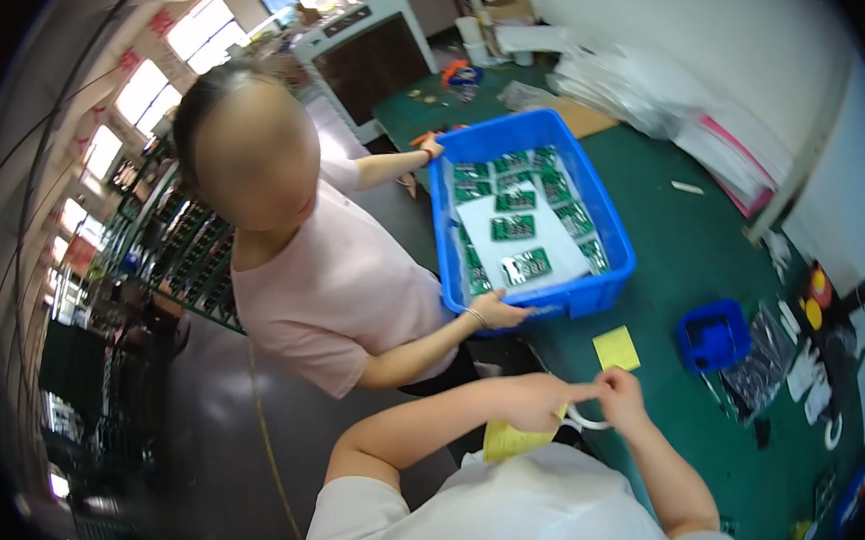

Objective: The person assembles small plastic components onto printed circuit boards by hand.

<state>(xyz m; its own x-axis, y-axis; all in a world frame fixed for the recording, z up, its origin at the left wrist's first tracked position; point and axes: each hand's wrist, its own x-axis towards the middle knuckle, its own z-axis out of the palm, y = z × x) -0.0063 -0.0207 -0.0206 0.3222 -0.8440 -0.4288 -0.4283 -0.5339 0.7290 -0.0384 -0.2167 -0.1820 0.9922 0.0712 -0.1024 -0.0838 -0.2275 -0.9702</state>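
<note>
My left hand (536,402) is closed over a pad of yellow paper slips (517,442), its index finger reaching toward my right hand. Fingers pinched together, my right hand (624,398) meets that fingertip; what it pinches is too small to make out. A white ring (587,420), like a roll of tape, hangs between the two hands, and which one holds it I cannot tell. Just beyond them a yellow slip (616,349) lies on the green table (668,271). A co-worker's two hands grip a blue bin (599,294) of green circuit boards (514,228) and white sheets.
The co-worker (352,274) stands to my left. On the right lie a small blue tray (714,335), a black plastic bag (759,363) and a white tape roll (832,431). Clear plastic bags (636,89) are piled along the wall. Board racks (189,243) stand far left.
</note>
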